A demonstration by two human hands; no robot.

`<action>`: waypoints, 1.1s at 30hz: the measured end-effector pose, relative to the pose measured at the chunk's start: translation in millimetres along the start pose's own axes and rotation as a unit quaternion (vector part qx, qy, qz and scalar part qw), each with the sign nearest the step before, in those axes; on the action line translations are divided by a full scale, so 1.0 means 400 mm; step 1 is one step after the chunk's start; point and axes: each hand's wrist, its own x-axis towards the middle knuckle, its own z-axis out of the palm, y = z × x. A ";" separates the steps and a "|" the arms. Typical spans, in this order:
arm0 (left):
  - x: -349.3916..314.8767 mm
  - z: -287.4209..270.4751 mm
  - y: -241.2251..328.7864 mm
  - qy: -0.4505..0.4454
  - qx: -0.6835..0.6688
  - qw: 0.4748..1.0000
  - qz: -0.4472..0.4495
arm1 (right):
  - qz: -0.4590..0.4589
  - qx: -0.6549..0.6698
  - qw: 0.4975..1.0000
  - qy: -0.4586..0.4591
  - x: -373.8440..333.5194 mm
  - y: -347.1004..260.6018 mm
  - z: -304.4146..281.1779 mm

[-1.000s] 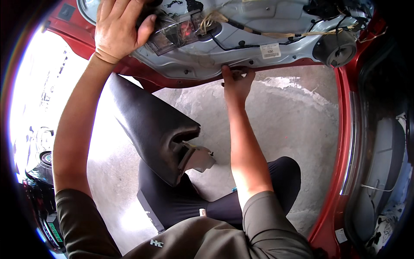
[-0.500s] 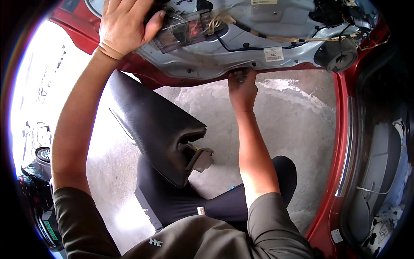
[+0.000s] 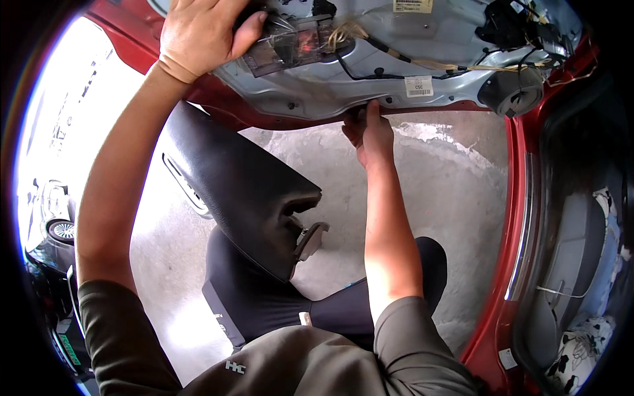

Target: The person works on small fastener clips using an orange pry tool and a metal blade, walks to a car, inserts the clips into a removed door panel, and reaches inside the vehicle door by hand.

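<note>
A red car door (image 3: 231,115) with its bare grey inner metal (image 3: 317,96) exposed spans the top. My left hand (image 3: 198,39) lies against its upper left part, fingers stretched upward and thumb spread; the fingertips run out of view. Beside that thumb is a plastic-wrapped unit (image 3: 290,53) with a reddish patch. At the door's lower edge is my right hand (image 3: 373,135), thumb up against the metal and fingers curled beneath. A small dark thing shows between them, too shaded to name. Across my left thigh leans a black trim panel (image 3: 238,191), with a broken-looking grey bracket (image 3: 310,241) at its end.
Wiring (image 3: 422,63) runs along the door towards a round grey speaker-like part (image 3: 512,92). To the right stands the red door frame (image 3: 518,231) with a car seat (image 3: 571,264) behind. Concrete floor (image 3: 449,178) lies below; a dark car (image 3: 53,244) is far left.
My right hand has turned at the door's lower edge, its thumb now pointing up onto the metal. My left hand has shifted slightly right in view. The view itself has moved a little.
</note>
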 end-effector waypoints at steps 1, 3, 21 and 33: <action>0.001 0.004 0.003 0.009 -0.005 1.000 -0.004 | -0.014 0.004 1.000 0.001 0.002 0.003 -0.006; 0.005 0.003 0.004 0.013 -0.007 1.000 -0.005 | -0.027 0.018 0.999 0.000 0.012 0.006 -0.018; -0.011 0.002 0.011 0.016 0.007 1.000 0.005 | -0.052 0.040 0.998 0.005 0.031 0.036 -0.029; -0.007 -0.008 0.008 0.032 0.017 0.999 0.012 | -0.117 0.034 0.987 0.107 0.014 0.045 0.017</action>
